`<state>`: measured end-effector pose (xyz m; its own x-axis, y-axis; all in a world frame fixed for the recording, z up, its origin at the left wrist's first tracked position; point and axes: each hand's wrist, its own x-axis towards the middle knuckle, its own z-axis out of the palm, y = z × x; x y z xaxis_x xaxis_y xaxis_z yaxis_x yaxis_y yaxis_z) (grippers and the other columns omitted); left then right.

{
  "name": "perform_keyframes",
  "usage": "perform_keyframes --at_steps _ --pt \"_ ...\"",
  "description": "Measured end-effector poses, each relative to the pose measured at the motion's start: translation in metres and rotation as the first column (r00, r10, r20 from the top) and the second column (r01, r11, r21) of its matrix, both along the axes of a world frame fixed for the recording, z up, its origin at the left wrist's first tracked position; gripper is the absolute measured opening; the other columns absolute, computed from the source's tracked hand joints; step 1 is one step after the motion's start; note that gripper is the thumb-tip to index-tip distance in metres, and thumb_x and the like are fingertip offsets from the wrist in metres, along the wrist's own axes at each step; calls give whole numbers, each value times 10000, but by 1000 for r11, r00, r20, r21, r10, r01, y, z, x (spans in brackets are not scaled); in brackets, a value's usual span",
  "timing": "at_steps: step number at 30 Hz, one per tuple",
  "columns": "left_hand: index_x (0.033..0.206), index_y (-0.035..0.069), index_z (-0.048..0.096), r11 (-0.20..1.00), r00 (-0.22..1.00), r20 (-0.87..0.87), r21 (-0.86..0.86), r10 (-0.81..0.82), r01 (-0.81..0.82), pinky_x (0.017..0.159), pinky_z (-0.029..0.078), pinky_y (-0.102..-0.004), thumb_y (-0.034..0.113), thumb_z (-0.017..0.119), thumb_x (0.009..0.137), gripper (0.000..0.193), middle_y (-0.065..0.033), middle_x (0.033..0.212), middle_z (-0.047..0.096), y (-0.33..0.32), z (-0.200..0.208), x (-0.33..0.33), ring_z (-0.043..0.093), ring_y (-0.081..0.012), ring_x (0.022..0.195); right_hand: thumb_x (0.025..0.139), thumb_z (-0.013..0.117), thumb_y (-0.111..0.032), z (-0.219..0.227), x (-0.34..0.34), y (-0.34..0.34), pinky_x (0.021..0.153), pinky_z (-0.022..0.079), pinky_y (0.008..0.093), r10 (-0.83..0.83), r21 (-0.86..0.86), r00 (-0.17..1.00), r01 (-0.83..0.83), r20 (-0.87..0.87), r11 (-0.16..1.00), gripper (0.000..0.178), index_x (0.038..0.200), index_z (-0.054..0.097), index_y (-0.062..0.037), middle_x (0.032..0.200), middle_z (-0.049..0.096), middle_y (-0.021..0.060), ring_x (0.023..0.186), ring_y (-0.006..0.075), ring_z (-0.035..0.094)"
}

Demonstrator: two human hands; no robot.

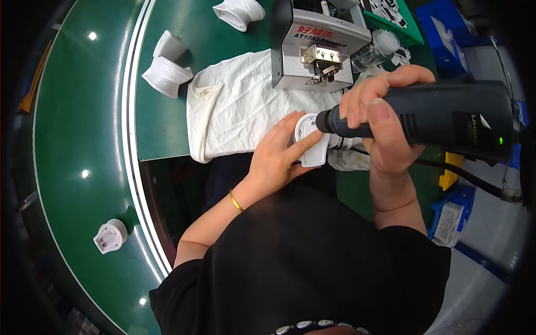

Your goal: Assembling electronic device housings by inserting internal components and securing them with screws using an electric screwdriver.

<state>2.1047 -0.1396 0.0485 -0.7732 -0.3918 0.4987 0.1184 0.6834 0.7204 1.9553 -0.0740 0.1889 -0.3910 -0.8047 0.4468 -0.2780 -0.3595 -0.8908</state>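
My left hand (279, 153) is closed round a white plastic housing (316, 154), with the thumb lying across its recessed face and the fingers behind its left side. In my right hand (385, 114) is a black electric screwdriver (435, 111), gripped round its body and held almost level, a green light showing at its rear end. The driver's ribbed nose meets the upper part of the housing's face; the bit's tip and any screw there are too small to make out. Under the housing lies a white cloth (240, 106).
A grey screw-feeding machine (318, 44) stands on the cloth's far side. White housings (167, 75) lie at the far left, another (239, 14) farther back. One part (110, 236) rests on the green belt (84, 167). A green bin (393, 19) and blue bins (446, 39) are at right.
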Motion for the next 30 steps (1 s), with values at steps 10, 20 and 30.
perform_keyframes --at_steps 10,20,30 --pt "1239 171 654 999 997 64 -23 42 -41 999 465 -449 167 848 641 628 -208 1376 492 6 5 -1 500 -414 1253 834 652 63 -8 -26 0 708 541 314 121 -231 974 -75 192 970 401 1195 478 48 811 618 84 702 141 612" --pt "1133 173 664 878 949 315 -450 -17 166 1046 444 -433 112 576 804 346 -136 1463 444 -10 58 23 415 -380 1344 802 795 -104 -75 -231 81 532 498 336 -718 270 595 670 361 691 313 1017 576 -41 819 602 60 626 177 597" --pt "1146 61 579 903 899 86 -68 429 -425 713 525 -287 -19 766 710 481 -136 1178 642 -113 104 47 641 -181 828 775 713 -186 -141 -264 77 691 458 333 -816 449 577 735 -21 508 265 948 662 8 823 649 44 730 172 591"
